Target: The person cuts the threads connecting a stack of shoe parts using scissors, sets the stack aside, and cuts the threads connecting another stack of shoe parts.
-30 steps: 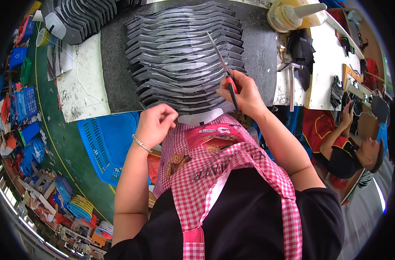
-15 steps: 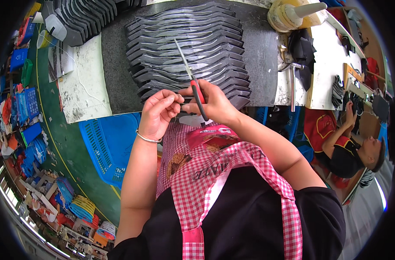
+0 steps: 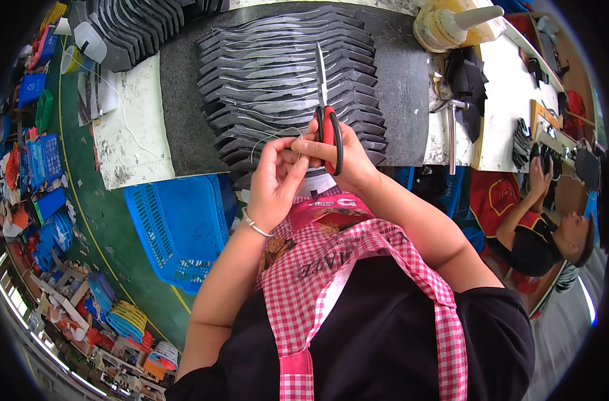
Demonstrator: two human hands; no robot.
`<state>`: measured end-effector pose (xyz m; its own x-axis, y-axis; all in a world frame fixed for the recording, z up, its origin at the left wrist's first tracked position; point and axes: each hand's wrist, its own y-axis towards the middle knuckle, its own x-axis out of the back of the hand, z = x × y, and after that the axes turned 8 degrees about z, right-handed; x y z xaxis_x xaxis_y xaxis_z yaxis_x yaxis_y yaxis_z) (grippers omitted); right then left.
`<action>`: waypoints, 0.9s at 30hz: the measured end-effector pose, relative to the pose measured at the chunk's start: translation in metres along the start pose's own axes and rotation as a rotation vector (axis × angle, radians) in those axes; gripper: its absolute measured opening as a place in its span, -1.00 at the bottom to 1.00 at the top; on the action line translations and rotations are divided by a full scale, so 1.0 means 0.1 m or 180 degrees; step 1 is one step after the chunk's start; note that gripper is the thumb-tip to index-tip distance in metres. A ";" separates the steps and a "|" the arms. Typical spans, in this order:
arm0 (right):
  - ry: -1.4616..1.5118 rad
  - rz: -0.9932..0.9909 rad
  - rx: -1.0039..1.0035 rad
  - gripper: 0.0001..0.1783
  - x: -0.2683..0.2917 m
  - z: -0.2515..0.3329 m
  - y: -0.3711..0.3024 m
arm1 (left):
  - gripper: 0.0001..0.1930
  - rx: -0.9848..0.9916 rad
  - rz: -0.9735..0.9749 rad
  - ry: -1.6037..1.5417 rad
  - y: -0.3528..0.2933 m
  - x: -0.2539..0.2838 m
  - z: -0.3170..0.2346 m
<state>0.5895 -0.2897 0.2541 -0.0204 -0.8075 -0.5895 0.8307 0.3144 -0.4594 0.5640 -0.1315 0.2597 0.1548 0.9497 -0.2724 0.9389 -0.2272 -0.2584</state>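
Note:
My right hand (image 3: 355, 160) holds scissors (image 3: 322, 80) with red and black handles, their blades pointing away over the table and seemingly closed together. My left hand (image 3: 275, 184), a bangle at its wrist, has its fingers bent and pinched against my right fingertips. A thin pale thread (image 3: 253, 148) loops out from between the fingers of both hands; its ends are hidden. Just beyond the hands lies a long overlapping row of black shaped pieces (image 3: 287, 70) with grey patches. A grey-edged piece (image 3: 318, 182) shows below my hands, partly covered.
The row lies on a dark mat (image 3: 184, 107) on a white worktable (image 3: 134, 144). More black pieces (image 3: 127, 40) are at the far left. A glue pot (image 3: 441, 27) and a hammer (image 3: 452, 134) are at right. A blue basket (image 3: 177, 227) stands below. A co-worker (image 3: 538, 234) sits right.
My left hand has moved right and turned, meeting my right fingers. The scissors have swung more upright and shifted right. A loop of thread now shows by the left fingers.

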 end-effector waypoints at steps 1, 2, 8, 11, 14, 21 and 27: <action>-0.0003 -0.0002 0.0005 -0.70 0.00 0.04 0.00 | -0.83 0.0276 0.0178 0.0165 -0.01 0.04 -0.01; 0.0068 -0.0149 0.0136 -0.70 0.01 0.10 -0.02 | -0.84 0.0558 0.0364 0.0326 -0.02 0.09 0.00; -0.0702 -0.0761 0.0483 -0.64 0.39 0.34 -0.17 | -0.86 0.0817 0.0328 0.0953 -0.14 0.64 0.02; -0.1382 -0.0747 0.0198 -0.62 0.44 0.33 -0.26 | -0.85 0.1169 0.0524 0.1092 -0.13 0.89 -0.04; -0.1727 -0.0602 0.0297 -0.64 0.46 0.19 -0.31 | -0.83 0.0346 0.0602 0.2876 -0.11 0.90 -0.13; -0.1255 -0.0106 0.0139 -0.63 0.19 0.01 -0.36 | -0.64 -0.0284 0.0684 0.1537 -0.09 -0.04 -0.09; -0.1595 -0.0385 0.0091 -0.64 0.34 0.07 -0.33 | -0.85 0.0776 0.0599 0.0990 0.02 0.08 0.25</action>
<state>0.5651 -0.3309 0.2535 0.1458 -0.9794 -0.1394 0.8538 0.1958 -0.4823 0.5598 -0.1301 0.2341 0.4363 0.8982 -0.0533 0.7913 -0.4112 -0.4524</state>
